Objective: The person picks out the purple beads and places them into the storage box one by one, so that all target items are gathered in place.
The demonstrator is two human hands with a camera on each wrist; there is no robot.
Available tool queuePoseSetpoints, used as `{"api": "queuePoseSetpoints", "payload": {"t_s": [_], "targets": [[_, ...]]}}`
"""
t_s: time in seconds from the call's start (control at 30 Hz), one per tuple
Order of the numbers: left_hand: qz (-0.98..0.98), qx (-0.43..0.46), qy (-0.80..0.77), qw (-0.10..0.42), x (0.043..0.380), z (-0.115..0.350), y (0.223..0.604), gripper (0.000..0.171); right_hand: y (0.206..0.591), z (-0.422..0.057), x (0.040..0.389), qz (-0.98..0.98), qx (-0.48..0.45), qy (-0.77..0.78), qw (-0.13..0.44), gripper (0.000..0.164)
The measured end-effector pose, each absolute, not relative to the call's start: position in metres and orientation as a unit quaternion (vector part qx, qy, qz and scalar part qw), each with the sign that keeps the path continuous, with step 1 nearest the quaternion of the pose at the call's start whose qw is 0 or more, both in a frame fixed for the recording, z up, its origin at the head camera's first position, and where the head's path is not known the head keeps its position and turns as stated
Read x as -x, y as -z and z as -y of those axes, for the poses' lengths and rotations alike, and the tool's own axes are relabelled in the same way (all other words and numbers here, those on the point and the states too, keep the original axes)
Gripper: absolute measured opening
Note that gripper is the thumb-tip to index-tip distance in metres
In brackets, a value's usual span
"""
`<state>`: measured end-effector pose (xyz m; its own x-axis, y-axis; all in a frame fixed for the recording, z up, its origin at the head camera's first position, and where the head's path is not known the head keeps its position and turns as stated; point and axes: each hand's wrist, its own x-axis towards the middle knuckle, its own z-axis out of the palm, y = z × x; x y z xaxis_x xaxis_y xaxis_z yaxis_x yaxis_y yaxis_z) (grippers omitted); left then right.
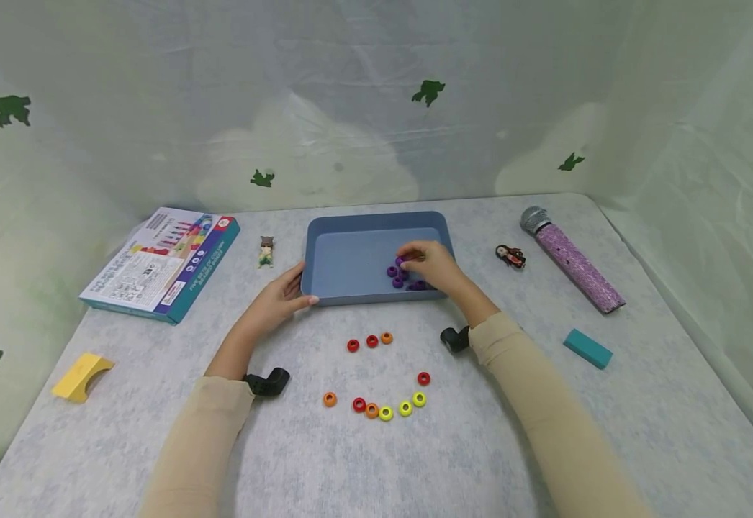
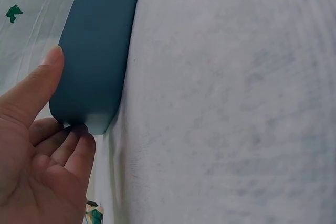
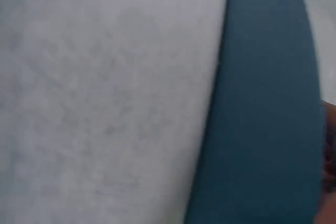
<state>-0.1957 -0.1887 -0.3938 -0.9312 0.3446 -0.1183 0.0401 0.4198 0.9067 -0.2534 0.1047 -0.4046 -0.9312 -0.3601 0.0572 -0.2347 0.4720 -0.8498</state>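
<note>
A shallow blue tray [image 1: 350, 262] lies toward the back of the table. At its front left corner my left hand [image 1: 276, 298] grips it, thumb against the front wall and fingers round the left side; the left wrist view shows this hand [image 2: 47, 150] close up at the tray's wall [image 2: 97, 51]. My right hand [image 1: 438, 266] reaches over the front wall into the tray's right part, thumb and forefinger pinching a purple bead [image 1: 400, 260]. Several more purple beads [image 1: 397, 282] lie just below those fingertips. In the right wrist view the tray wall [image 3: 262, 103] hides most of that hand.
Red, orange and yellow beads [image 1: 386, 413] lie in front of the tray. At left are a boxed bead set [image 1: 156, 266], a yellow arch block [image 1: 83, 375] and a small figurine [image 1: 265, 252]. Rightward lie another figurine [image 1: 510, 256], a glittery microphone [image 1: 571, 259] and a teal block [image 1: 587, 348].
</note>
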Motion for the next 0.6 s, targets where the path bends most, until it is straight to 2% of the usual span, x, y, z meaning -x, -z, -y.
{"api": "queuePoseSetpoints", "payload": {"t_s": [0.2,0.4,0.6], "targets": [[-0.831,-0.118,-0.525,0.145,0.1952,0.1876,0.3927,0.075,0.4158,-0.1055,0.2643,-0.886,0.139,0.435,0.076,0.020],[-0.833,-0.114,-0.522,0.146,0.1953,0.1867,0.3929,0.075,0.4162,-0.1059,0.2636,-0.896,0.147,0.410,0.086,0.017],[-0.832,-0.119,-0.521,0.149,0.2012,0.1905,0.4018,0.077,0.4118,-0.1090,0.2608,-0.893,0.158,0.413,0.089,0.025]]}}
